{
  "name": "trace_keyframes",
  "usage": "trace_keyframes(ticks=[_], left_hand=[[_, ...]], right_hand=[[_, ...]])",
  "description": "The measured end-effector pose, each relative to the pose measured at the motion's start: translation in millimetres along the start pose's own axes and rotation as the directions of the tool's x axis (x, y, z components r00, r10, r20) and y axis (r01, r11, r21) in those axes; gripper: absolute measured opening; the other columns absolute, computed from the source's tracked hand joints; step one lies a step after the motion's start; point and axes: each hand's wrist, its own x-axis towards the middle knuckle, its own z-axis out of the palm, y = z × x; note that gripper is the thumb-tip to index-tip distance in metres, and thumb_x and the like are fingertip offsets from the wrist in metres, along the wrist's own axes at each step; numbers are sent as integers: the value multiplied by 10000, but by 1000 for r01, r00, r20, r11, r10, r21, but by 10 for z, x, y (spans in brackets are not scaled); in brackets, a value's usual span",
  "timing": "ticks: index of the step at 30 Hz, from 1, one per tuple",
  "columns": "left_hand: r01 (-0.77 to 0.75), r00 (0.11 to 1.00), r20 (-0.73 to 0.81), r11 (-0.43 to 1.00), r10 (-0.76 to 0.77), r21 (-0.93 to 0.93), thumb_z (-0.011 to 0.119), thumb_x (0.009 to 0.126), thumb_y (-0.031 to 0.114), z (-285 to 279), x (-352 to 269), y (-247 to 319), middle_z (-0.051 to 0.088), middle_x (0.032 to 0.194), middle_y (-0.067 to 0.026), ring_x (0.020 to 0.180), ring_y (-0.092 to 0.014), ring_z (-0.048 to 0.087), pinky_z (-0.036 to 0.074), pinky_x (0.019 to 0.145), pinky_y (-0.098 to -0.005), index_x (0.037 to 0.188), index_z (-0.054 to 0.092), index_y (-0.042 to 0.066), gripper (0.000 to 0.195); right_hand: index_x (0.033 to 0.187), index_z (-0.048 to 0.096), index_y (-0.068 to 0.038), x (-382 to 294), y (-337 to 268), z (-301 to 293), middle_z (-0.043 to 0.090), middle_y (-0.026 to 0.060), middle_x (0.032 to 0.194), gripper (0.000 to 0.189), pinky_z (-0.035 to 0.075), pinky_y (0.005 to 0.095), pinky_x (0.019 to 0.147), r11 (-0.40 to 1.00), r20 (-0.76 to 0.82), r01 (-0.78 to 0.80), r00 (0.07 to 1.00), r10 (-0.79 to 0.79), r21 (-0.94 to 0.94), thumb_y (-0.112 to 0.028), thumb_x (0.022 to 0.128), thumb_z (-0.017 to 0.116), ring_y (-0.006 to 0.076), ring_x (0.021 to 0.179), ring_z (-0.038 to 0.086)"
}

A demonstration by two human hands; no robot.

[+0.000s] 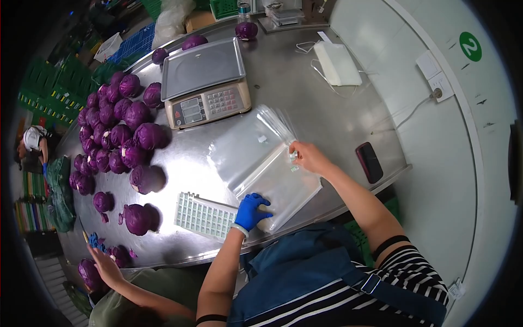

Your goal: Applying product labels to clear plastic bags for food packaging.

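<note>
My left hand, in a blue glove, rests on the lower edge of a clear plastic bag with thumb and fingers apart. My right hand is bare. Its fingertips pinch a small printed label against the bag's upper right part. Just below, a second small label lies on the film. More clear plastic bags are fanned out beyond, one bearing a white sticker. A sheet of small green-and-white labels lies left of my gloved hand, partly behind its wrist.
A digital scale stands past the bags. Many red cabbages cover the steel table's left side. A phone lies near the right edge, a face mask farther back. A co-worker's hand is at lower left.
</note>
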Motion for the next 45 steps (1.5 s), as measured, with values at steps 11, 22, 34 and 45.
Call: trace_keyframes(ticks=[11,22,34,45], left_hand=[[334,866,-84,696,-493,-636,563,923,134,-206,80,-299,635,769,-19,690,-109,547,456,646,-270,953,718,31,188],[-138,989,-32,979,144,148,811,725,218,53,-43,25,620,910,-117,879,-292,595,474,762,-344,918,688,98,258],[59,428,-803,899,-415,-433,494,944,62,-584,197,-469,597,839,-37,797,-121,554,473,736,-290,931,623,-27,157],[191,979,88,979,-185,-65,747,787,188,32,75,-271,666,931,-130,833,-297,630,492,762,-371,954,728,106,187]], right_hand=[[974,496,-46,2,-137,6,579,45,766,231,449,319,541,742,104,16,988,-116,671,8,829,668,109,612,585],[957,487,-40,171,531,492,631,154,779,237,481,417,655,961,3,154,988,-157,-229,-94,821,673,342,758,624],[971,451,-55,-35,-96,38,591,142,658,146,486,394,545,975,238,-29,971,-25,221,-62,883,567,268,553,595],[955,533,-42,135,141,157,671,133,736,232,509,454,582,728,50,104,994,-95,-677,-194,823,648,337,695,677]])
